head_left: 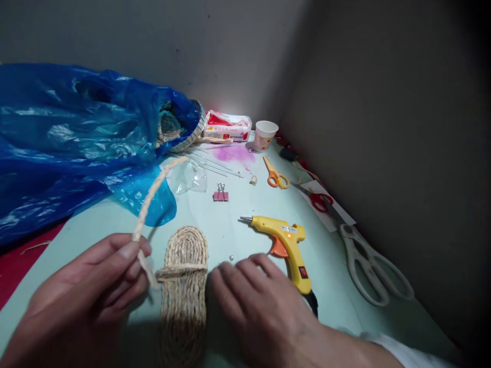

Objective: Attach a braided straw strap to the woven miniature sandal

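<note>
Head view: oval coiled, band across; left hand pinches unwound braid; right hand bent, grip impossible to tell.

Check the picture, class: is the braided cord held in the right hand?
No, the left hand pinches the braided cord, while the right hand is palm down beside the woven mat.

1. The braid is pale cream and tightly plaited; it's held up left of the coiled piece, curving far and rightward, its loose near end dangling.
2. The coiled piece, a long straw-coloured oval, lies flat on the pale table, pointing near to far, a narrow band crossing its far part.
</note>
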The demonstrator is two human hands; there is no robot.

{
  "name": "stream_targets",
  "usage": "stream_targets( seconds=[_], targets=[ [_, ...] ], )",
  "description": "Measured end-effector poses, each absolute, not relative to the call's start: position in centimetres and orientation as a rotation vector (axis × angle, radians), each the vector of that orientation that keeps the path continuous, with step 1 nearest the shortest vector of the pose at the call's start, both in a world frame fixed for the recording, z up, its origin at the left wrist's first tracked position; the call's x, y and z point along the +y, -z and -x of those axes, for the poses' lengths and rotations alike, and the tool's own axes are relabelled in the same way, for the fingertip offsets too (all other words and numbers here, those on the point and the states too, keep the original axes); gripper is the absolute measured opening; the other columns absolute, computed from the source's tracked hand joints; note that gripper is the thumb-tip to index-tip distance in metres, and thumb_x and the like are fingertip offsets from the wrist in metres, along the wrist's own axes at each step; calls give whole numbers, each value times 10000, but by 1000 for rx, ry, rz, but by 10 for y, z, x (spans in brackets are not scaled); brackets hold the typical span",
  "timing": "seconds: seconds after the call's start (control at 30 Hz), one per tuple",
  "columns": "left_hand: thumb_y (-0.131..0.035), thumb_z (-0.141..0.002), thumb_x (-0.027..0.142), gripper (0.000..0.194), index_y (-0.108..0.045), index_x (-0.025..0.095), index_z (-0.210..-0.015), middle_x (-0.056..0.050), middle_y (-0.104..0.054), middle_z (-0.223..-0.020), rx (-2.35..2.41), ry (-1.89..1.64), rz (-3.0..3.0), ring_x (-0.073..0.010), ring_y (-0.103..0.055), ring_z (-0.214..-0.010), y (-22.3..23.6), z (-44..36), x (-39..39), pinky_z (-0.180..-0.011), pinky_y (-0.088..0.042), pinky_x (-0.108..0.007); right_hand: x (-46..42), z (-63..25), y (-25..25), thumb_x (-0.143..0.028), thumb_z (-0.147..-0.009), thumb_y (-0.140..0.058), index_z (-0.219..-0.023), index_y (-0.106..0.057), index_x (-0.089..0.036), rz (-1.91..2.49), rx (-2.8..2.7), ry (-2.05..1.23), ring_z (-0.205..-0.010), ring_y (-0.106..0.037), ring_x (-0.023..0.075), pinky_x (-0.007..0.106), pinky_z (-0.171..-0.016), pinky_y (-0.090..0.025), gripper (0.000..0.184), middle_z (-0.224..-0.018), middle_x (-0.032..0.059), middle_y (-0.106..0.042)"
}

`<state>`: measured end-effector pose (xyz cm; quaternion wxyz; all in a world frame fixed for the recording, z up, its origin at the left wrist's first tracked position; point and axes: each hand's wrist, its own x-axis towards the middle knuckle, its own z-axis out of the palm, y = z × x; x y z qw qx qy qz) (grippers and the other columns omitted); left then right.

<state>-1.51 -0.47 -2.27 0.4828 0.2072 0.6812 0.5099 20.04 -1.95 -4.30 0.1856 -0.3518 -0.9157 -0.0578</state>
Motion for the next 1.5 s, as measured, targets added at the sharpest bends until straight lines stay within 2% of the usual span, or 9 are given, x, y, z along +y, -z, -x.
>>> stream_targets(
  seconds=[0.07,0.13,0.27,0.33,0.5,0.63,0.8,0.97,1.5],
  targets=[
    [-860,-500,249,354,-687,196,-805,44,-544,-562,1572,-1217,-455,-65,-460,-480,17,2,-10,-389,-361,-108,-11,-208,39,-119,-823,-572,-987,-679,-100,1036,-2650,224,-665,-535,231,402,-606,-408,196,-827,75,-672],
    [-847,-580,305,290,-672,172,-768,37,-508,-570,1443,-1207,-457,-51,-428,-507,10,-12,-15,-422,-329,-89,-3,-211,41,-110,-771,-655,-841,-658,-141,1033,-2724,292,-634,-521,228,396,-592,-400,76,-738,43,-623],
    [-799,-685,344,250,-640,154,-708,30,-485,-621,1308,-1219,-567,-45,-334,-523,7,-24,-20,-443,-295,-107,7,-213,46,-90,-745,-684,-738,-611,-165,998,-2739,319,-611,-522,221,386,-587,-405,105,-690,29,-595],
    [-778,-712,380,259,-633,165,-706,32,-469,-623,1315,-1192,-613,-62,-369,-548,7,-24,-22,-475,-330,-121,12,-216,38,-63,-791,-628,-738,-599,-165,1046,-2694,111,-612,-530,202,358,-573,-402,118,-707,35,-603],
    [-729,-752,448,270,-659,188,-751,23,-506,-634,1415,-1133,-732,-91,-461,-605,5,-30,-32,-554,-407,-149,17,-219,-2,-133,-913,-555,-831,-593,-187,1050,-2151,-899,-667,-555,120,236,-601,-437,105,-765,-4,-622],
    [-720,-749,442,269,-649,183,-729,26,-513,-600,1426,-1156,-877,-92,-457,-564,4,-41,-38,-511,-389,-162,11,-208,-11,-177,-880,-634,-807,-608,-194,960,-1782,-1226,-658,-552,101,203,-610,-458,80,-727,-32,-613],
    [-675,-762,370,189,-664,189,-709,36,-515,-550,1547,-1207,-1102,-103,-493,-530,5,-52,-42,-470,-378,-174,2,-204,-2,-188,-880,-663,-824,-627,-206,946,-1769,-1126,-677,-564,92,195,-637,-458,69,-746,-44,-626],
    [-603,-807,345,168,-688,221,-733,39,-628,-603,1631,-1207,-1320,-114,-558,-535,6,-56,-44,-505,-427,-185,-3,-207,-1,-152,-902,-649,-862,-650,-214,876,-1852,-1006,-684,-569,68,164,-648,-444,73,-765,-59,-644],
    [-546,-816,201,162,-673,268,-741,66,-641,-650,1705,-1272,-1730,-109,-577,-549,19,-49,-45,-457,-400,-190,-4,-209,6,-126,-890,-686,-916,-645,-206,748,-1933,-768,-812,-618,122,267,-751,-480,94,-857,-15,-688]
  ],
)
